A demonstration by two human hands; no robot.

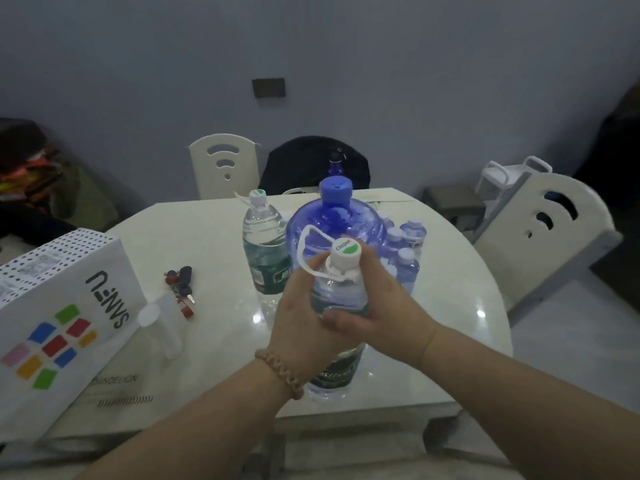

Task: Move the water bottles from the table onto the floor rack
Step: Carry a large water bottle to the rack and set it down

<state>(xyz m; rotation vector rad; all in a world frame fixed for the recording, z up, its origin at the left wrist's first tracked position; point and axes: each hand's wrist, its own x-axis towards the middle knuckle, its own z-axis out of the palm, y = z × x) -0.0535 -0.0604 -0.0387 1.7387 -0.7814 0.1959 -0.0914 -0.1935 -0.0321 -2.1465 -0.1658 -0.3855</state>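
A large clear water bottle (337, 292) with a white cap, carry loop and green label stands near the front edge of the pale table (214, 237). Both hands grip its upper part: my left hand (304, 317) wraps its left side, my right hand (381, 306) its right side. Behind it stand a second, similar bottle (263, 247), a big blue jug (337, 223) with a blue cap, and several small bottles (403, 244) to the right of the jug. A white rack (498, 181) stands on the floor at the back right, partly hidden by a chair.
A white box with coloured squares (65, 306) lies on the table's left, with a clear tube (162, 320) and a bunch of keys (181, 289) beside it. Cream chairs stand behind (225, 164) and to the right (540, 233); another chair carries a dark garment (311, 161).
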